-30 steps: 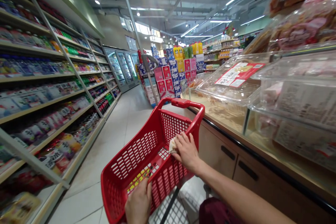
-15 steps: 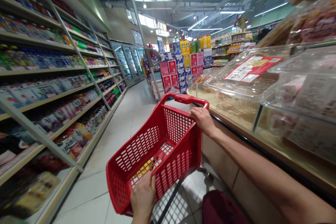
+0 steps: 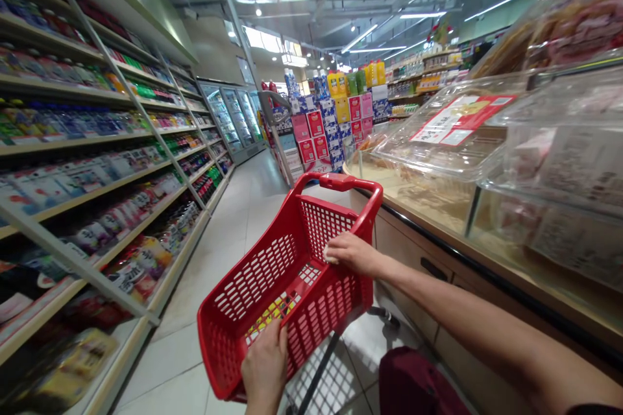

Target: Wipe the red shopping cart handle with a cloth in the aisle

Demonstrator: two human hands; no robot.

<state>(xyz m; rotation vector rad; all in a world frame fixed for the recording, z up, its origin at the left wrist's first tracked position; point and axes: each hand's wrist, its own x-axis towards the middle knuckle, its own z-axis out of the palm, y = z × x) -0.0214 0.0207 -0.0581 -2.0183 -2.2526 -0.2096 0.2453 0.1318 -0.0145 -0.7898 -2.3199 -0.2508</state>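
A red plastic shopping cart stands in front of me, turned at an angle, with its red handle at the far end. My left hand is closed over the near side rim, close to the cart's front corner. Farther along that same rim, my right hand is closed with its fingers bent over the edge. Something small and pale shows at its fingertips, too unclear to name. Through the grid at the basket's bottom appears a yellow patterned surface.
Shelves of drinks line the left side. On the right runs a display counter with clear food boxes. Ahead are stacked cartons, a slanted grey metal rail and glass-door fridges. Pale tiles cover the floor.
My right hand has moved left and down along the cart's near rim, away from the handle end. My left hand stays on the rim. The view has shifted slightly.
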